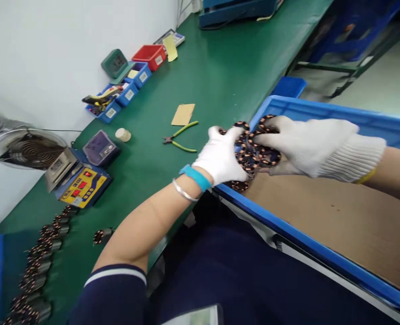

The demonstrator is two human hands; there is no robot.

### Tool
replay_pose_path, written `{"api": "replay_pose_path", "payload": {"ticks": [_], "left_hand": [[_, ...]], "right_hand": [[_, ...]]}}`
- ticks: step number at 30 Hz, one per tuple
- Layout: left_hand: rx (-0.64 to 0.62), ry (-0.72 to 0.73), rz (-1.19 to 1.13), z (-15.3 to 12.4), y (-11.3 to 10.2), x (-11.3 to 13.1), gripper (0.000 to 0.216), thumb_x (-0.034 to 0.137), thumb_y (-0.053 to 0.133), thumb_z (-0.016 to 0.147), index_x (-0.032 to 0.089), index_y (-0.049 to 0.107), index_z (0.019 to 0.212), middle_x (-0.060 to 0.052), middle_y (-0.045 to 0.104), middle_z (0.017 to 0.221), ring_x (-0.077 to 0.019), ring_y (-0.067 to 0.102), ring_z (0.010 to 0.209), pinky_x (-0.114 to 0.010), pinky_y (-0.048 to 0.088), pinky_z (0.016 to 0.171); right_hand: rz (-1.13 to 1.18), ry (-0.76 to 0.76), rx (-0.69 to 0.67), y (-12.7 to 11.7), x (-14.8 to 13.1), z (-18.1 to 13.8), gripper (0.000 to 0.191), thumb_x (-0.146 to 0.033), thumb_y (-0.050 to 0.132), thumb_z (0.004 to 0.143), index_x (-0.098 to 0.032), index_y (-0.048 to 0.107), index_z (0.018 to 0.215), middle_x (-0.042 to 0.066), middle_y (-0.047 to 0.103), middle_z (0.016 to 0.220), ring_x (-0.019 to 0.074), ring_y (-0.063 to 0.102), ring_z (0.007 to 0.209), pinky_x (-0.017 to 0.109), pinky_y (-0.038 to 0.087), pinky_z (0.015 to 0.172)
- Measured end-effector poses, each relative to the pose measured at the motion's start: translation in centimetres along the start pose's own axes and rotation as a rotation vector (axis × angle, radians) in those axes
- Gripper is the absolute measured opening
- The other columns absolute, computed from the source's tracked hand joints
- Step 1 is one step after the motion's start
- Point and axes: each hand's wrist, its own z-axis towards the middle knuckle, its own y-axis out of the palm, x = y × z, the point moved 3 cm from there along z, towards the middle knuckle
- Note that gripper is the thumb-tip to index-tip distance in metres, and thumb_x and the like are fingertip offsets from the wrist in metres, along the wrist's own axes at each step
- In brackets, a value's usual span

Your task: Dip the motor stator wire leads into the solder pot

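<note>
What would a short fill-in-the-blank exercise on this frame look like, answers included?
The left hand and right hand hold wound parts and wear gloves coloured ____.
The pliers lie on a table coloured ____.
The small bin beyond the blue bins is coloured ____.
A row of similar parts sits in the picture's lower ____ part.
Missing words: white; green; red; left.
</note>
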Motion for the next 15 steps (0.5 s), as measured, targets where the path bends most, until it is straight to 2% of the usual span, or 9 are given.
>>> {"api": "replay_pose_path", "payload": {"ticks": [3,6,8,10,12,15], "left_hand": [[-0.159,0.121,-0.052,2.4,5.7,4.4,0.101,0.038,0.088,0.054,0.021,0.045,0.143,-0.013,0.040,0.139,-0.0336,0.058,0.126,-0.037,0.048,0.111],[-0.336,0.123,-0.091,2.9,10.7,6.8,0.104,0.039,0.089,0.052,0.024,0.041,0.144,-0.014,0.039,0.140,-0.0333,0.061,0.121,-0.039,0.053,0.105],[-0.437,0.114,-0.086,2.7,13.1,7.4,0.104,0.041,0.090,0.050,0.024,0.042,0.141,-0.014,0.043,0.137,-0.0338,0.063,0.118,-0.040,0.055,0.101],[-0.505,0.089,-0.055,2.4,14.6,7.4,0.104,0.042,0.090,0.048,0.020,0.044,0.138,-0.017,0.044,0.135,-0.0344,0.066,0.113,-0.040,0.056,0.098],[-0.574,0.033,0.011,2.2,15.4,7.0,0.107,0.043,0.091,0.046,0.017,0.043,0.138,-0.020,0.044,0.136,-0.0357,0.067,0.111,-0.041,0.056,0.098],[-0.714,-0.056,0.136,1.9,15.9,6.2,0.120,0.045,0.093,0.041,0.017,0.038,0.144,-0.022,0.043,0.140,-0.0404,0.065,0.117,-0.045,0.055,0.100]], "right_hand": [[-0.007,0.176,-0.080,4.9,5.3,-5.5,0.080,-0.078,0.063,0.070,-0.027,0.066,0.131,0.018,0.052,0.137,0.0173,0.056,0.071,0.034,0.043,0.063],[0.017,0.195,-0.149,9.3,7.4,-9.8,0.078,-0.075,0.067,0.064,-0.032,0.067,0.129,0.016,0.056,0.134,0.0216,0.058,0.071,0.036,0.045,0.058],[0.065,0.177,-0.197,11.1,7.3,-11.4,0.070,-0.068,0.066,0.069,-0.030,0.068,0.129,0.017,0.056,0.134,0.0241,0.062,0.075,0.036,0.046,0.058],[0.111,0.167,-0.255,12.1,6.5,-12.0,0.064,-0.063,0.062,0.079,-0.026,0.067,0.131,0.019,0.055,0.135,0.0255,0.065,0.080,0.035,0.047,0.061],[0.137,0.140,-0.308,12.6,5.4,-11.8,0.062,-0.060,0.055,0.086,-0.025,0.064,0.136,0.020,0.053,0.138,0.0269,0.067,0.085,0.035,0.048,0.063],[0.167,0.101,-0.340,13.0,3.7,-10.8,0.060,-0.057,0.055,0.087,-0.026,0.062,0.139,0.018,0.052,0.139,0.0270,0.067,0.090,0.032,0.047,0.064]]}}
